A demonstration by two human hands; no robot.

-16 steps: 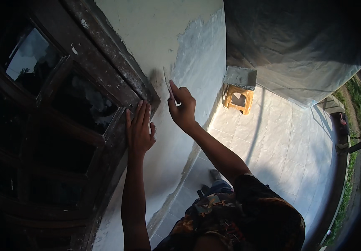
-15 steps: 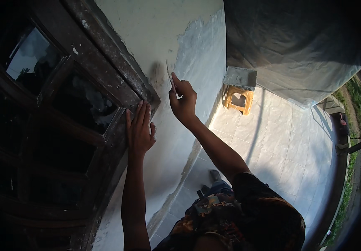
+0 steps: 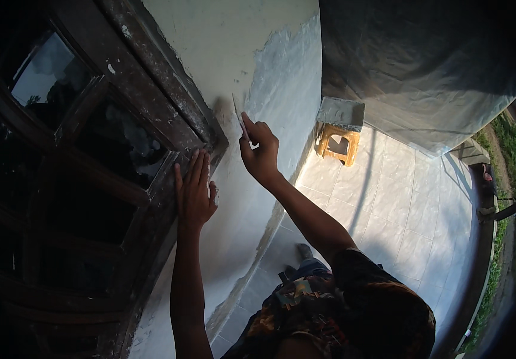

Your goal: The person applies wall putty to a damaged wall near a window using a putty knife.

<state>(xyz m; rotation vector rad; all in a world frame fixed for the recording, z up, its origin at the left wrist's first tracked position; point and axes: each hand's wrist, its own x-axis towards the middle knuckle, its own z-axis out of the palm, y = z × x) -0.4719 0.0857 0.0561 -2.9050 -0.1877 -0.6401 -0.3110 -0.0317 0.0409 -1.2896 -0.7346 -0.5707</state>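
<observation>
The right hand (image 3: 261, 157) grips a thin scraper blade (image 3: 238, 116) against the white wall (image 3: 282, 90) — left hand (image 3: 195, 191), fingers spread flat and holding nothing, presses the dark window frame (image 3: 168, 90).

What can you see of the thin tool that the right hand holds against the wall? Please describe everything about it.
The thin tool is a narrow, flat, pale blade, perhaps a scraper; its material cannot be told. The right hand pinches its lower end, so any handle is hidden. The blade points up and slightly left, with its tip at or very near the white wall, just right of the dark wooden window frame. Nothing else touches it.
</observation>
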